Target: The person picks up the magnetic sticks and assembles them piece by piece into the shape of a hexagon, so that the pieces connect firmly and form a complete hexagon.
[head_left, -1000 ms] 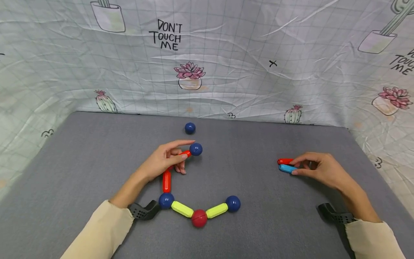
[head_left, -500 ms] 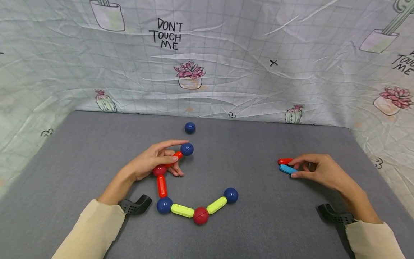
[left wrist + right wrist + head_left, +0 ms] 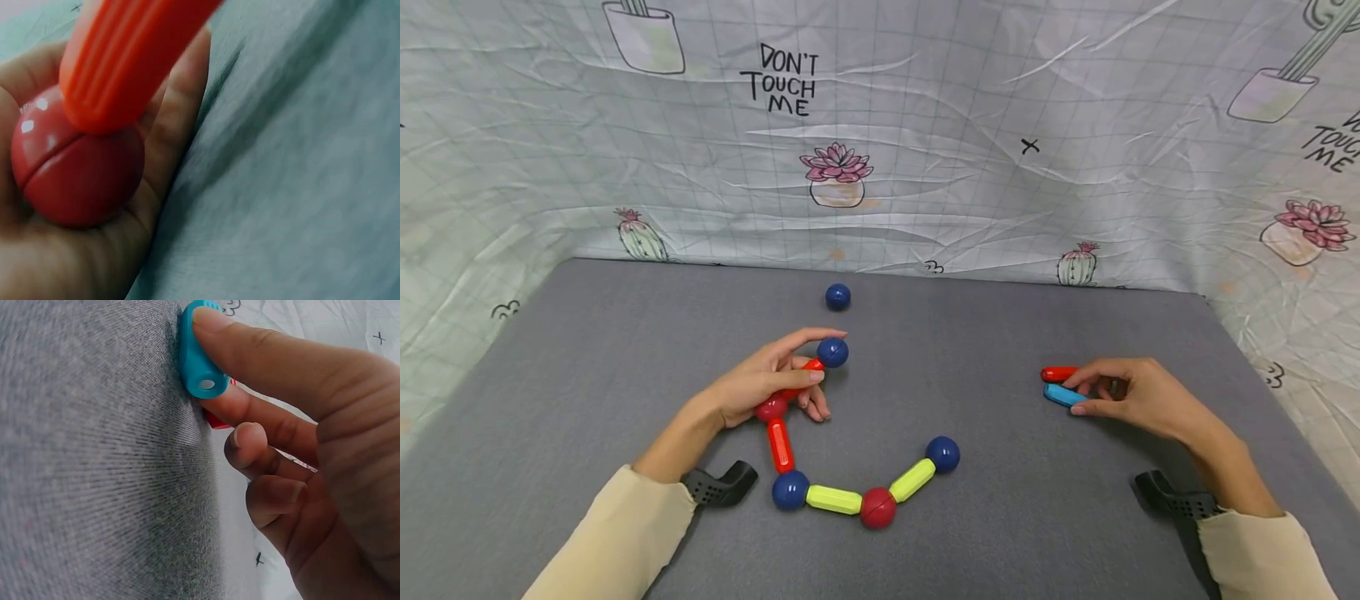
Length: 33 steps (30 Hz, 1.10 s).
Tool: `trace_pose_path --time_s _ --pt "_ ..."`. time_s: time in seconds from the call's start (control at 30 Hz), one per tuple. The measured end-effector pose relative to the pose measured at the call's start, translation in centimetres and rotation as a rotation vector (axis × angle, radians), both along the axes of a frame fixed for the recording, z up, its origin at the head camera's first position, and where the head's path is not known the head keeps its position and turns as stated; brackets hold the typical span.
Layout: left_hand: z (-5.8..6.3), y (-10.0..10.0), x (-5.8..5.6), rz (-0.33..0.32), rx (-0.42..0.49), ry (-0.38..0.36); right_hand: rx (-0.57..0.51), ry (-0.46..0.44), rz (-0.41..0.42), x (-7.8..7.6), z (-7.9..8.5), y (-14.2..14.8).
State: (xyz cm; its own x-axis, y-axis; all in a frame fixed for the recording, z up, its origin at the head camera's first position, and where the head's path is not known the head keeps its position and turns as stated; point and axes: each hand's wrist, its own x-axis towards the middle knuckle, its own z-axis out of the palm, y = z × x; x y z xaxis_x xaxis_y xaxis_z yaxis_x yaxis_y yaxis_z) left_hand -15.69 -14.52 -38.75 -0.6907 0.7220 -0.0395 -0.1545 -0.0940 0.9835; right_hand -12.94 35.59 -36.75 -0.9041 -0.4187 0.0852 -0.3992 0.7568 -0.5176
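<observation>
My left hand [image 3: 760,385] holds a red magnetic stick [image 3: 793,392] between thumb and fingers. A blue ball [image 3: 832,352] caps the stick's far end, under the index fingertip. In the left wrist view a red ball [image 3: 78,165] sits against the palm, with a red stick [image 3: 128,59] attached. From there the chain runs through a second red stick [image 3: 780,446], a blue ball [image 3: 790,491], a yellow stick [image 3: 834,499], a red ball [image 3: 877,507] and another yellow stick [image 3: 913,480] to a blue ball [image 3: 943,454]. My right hand [image 3: 1131,396] pinches a light blue magnetic stick [image 3: 1063,395].
Just behind the light blue stick lies a loose red stick [image 3: 1057,374], partly covered by the right fingers. One loose blue ball [image 3: 838,297] rests near the back of the grey table [image 3: 970,358]. A printed cloth [image 3: 925,192] hangs behind the table.
My left hand has shifted left with the chain, then slightly nearer, and the chain has bent. In the right hand the light blue stick has turned slightly; that hand has barely moved.
</observation>
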Motion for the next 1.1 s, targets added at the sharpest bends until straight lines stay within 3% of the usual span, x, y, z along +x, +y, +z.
trace_pose_path --time_s 0.2,0.47,0.93,1.1 --pt "0.0 0.8 0.6 0.108 -0.051 0.006 0.005 -0.005 0.019 0.1 0.0 -0.1" --pt "-0.3 1.8 1.9 0.197 -0.005 0.062 0.014 0.000 0.031 0.1 0.1 -0.4" --pt "-0.5 4.8 3.6 0.404 0.036 0.055 0.007 0.063 0.023 0.2 0.3 -1.0" --pt "-0.5 5.6 4.0 0.454 0.059 0.025 -0.021 0.122 0.069 0.1 0.8 -2.3"
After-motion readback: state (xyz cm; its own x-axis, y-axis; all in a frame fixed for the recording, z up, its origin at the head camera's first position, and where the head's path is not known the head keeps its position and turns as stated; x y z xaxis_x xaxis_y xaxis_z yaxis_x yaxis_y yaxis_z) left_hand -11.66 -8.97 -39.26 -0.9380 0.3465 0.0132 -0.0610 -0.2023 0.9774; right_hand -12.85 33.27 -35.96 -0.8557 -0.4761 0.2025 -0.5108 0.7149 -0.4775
